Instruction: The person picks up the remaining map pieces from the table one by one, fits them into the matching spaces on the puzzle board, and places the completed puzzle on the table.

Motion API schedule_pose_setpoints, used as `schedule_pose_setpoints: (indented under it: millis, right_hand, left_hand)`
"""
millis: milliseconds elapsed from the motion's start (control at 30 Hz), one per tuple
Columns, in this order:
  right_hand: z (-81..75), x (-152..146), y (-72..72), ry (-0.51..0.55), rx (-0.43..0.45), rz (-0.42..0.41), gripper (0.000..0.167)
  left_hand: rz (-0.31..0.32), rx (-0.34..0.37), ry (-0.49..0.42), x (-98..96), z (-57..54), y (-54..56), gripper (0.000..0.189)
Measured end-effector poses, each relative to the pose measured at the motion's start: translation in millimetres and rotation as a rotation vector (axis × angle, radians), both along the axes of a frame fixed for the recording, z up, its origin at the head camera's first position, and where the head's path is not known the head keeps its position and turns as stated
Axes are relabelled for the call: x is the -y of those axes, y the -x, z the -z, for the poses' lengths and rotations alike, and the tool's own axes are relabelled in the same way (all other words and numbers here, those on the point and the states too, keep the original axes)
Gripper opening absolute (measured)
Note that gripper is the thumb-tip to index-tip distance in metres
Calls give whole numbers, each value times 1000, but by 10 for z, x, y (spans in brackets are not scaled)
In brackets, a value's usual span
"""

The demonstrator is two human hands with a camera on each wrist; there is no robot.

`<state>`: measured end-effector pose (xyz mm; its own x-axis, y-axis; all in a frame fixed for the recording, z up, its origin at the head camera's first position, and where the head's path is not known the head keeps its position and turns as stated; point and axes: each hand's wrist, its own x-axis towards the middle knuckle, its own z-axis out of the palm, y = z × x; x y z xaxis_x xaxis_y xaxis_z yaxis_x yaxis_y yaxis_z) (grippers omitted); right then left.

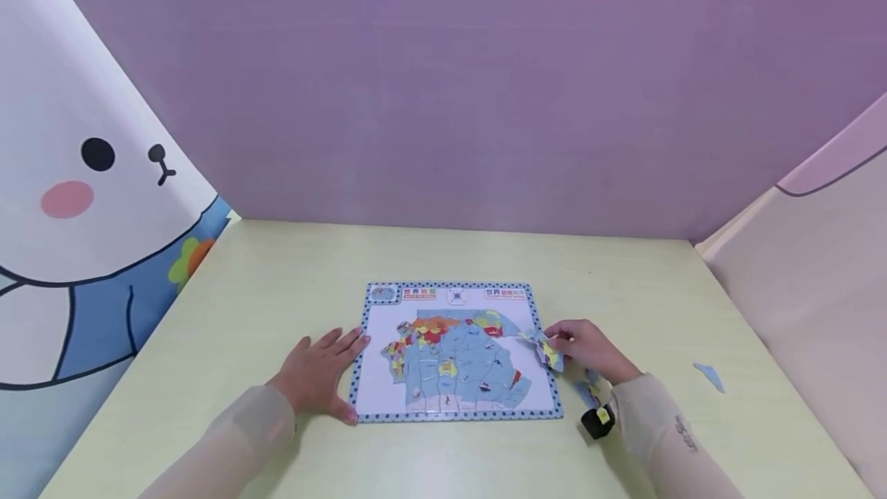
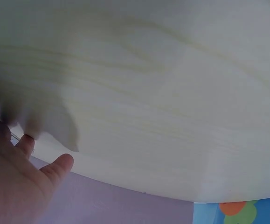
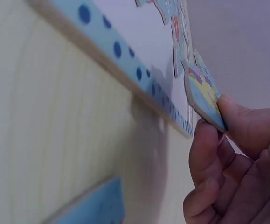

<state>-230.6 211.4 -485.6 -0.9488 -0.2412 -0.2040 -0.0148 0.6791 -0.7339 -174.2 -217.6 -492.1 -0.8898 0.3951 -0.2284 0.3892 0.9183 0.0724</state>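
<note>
A world map jigsaw puzzle board with a blue dotted border lies flat on the table, partly filled with joined pieces. My left hand rests with spread fingers along the board's left edge. At the right edge my right hand pinches a puzzle piece between thumb and fingers. That piece, blue with yellow and purple patches, is held tilted over the border. Near the pinched piece in the head view, another piece appears close by; whether they touch I cannot tell.
Below my right wrist lie a few loose pieces, partly hidden, and a small black cube-like object. A single blue piece lies farther right on the table. A purple panel stands behind the table.
</note>
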Motion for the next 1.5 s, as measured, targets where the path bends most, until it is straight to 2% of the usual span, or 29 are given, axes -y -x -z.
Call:
schedule_pose_setpoints:
  millis: [367,700,933,1033,1500]
  right_hand:
    - [45,164,51,-14,24,-33,20]
    - [50,261,33,-1,71,14,20]
    - [62,295,43,21,72,-3,18]
    - [69,305,57,33,73,13,16]
    - [126,356,64,3,104,73,13]
  left_hand:
    - [-5,-6,50,-26,-19,16,115]
    - [-23,21,37,-45,-19,14,116]
    - [-29,28,30,-48,-22,12,116]
    - [-26,20,37,-52,-26,27,115]
    - [-28,28,45,-52,-11,21,115]
